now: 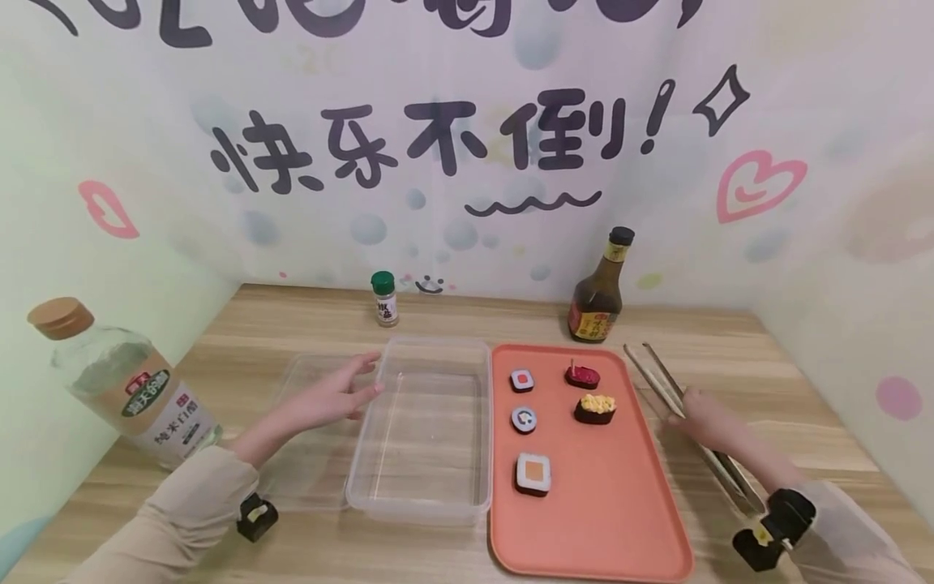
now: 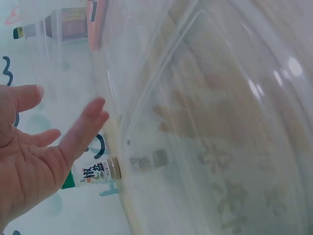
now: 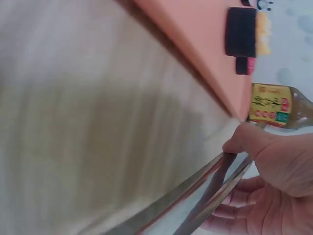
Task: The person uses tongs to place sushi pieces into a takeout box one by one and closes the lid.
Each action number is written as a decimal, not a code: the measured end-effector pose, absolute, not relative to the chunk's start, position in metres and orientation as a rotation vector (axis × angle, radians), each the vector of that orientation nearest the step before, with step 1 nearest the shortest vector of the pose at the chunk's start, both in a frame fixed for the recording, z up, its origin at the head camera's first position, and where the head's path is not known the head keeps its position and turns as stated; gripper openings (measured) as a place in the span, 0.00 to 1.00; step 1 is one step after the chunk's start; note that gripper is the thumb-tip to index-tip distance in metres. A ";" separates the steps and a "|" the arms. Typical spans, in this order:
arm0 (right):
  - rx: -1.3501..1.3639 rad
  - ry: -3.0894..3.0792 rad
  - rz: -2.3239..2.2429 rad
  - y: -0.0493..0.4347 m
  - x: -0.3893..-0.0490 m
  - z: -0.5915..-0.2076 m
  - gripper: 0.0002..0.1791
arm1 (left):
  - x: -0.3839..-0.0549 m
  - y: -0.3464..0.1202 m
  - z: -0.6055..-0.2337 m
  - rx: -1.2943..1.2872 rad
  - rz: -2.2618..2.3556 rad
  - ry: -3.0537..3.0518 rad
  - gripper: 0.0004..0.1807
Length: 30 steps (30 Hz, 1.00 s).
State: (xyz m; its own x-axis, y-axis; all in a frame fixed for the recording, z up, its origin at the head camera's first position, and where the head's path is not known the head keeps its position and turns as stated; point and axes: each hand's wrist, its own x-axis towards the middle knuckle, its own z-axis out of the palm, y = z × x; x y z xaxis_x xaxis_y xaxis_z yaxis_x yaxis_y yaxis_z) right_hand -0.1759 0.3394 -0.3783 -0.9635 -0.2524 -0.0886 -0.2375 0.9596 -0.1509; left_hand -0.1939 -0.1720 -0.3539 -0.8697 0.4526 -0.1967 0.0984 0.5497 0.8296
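My left hand (image 1: 328,399), its fingers spread, is at the left wall of a clear plastic box (image 1: 430,438). In the left wrist view the left hand (image 2: 39,161) holds nothing. Beneath that forearm lies a flat, clear lid (image 1: 306,474). My right hand (image 1: 708,422) grips metal tongs (image 1: 724,473) to the right of an orange tray (image 1: 591,511). In the right wrist view, the thumb and fingers lie on either side of the tongs (image 3: 215,193). The tray bears several sushi pieces, including a large square roll (image 1: 533,474) and a yellow-topped piece (image 1: 596,409).
A brown sauce bottle (image 1: 597,296) stands behind the tray. Behind the box is a green-capped shaker (image 1: 385,300). On the left stands a large bottle with an orange cap (image 1: 142,389). A printed cloth (image 1: 438,243) hangs along the table's back.
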 end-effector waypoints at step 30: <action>-0.962 2.890 0.159 0.245 -0.206 -0.306 0.21 | -0.190 -0.168 -0.350 0.301 1.387 2.206 0.33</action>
State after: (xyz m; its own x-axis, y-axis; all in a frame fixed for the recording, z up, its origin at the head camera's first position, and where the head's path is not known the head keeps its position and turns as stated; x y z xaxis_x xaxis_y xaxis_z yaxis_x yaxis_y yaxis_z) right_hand -0.2060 0.2446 -0.3055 -0.7973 -0.5916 -0.1199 -0.6012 0.7960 0.0699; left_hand -0.1895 -0.1681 -0.3503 -0.8441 0.4421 -0.3033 -0.0818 0.4530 0.8878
